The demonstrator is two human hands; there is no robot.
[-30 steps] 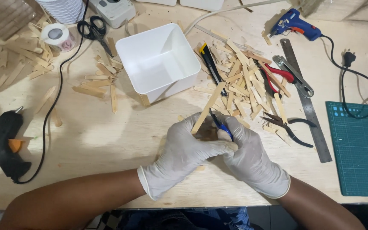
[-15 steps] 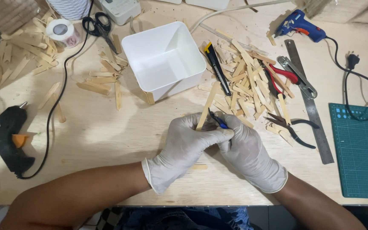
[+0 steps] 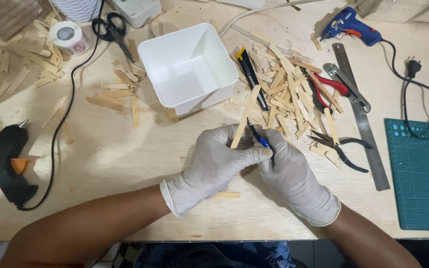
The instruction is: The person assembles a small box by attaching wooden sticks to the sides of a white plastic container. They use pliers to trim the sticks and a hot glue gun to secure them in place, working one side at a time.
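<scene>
two gloved hands pinch a flat wooden stick (image 3: pixel 245 118) and blue tool (image 3: pixel 259 140).

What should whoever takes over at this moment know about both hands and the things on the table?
Left hand: gloved, holds a long wooden stick tilted up toward the white tub.
Right hand: gloved, holds a small blue-handled tool against the stick.
Pile of sticks lies right of the tub, with a utility knife, pliers and a steel ruler.
Black glue gun far left, blue glue gun top right.
Done: stick picked up, tool on it. Whether it is cut cannot be told.
</scene>
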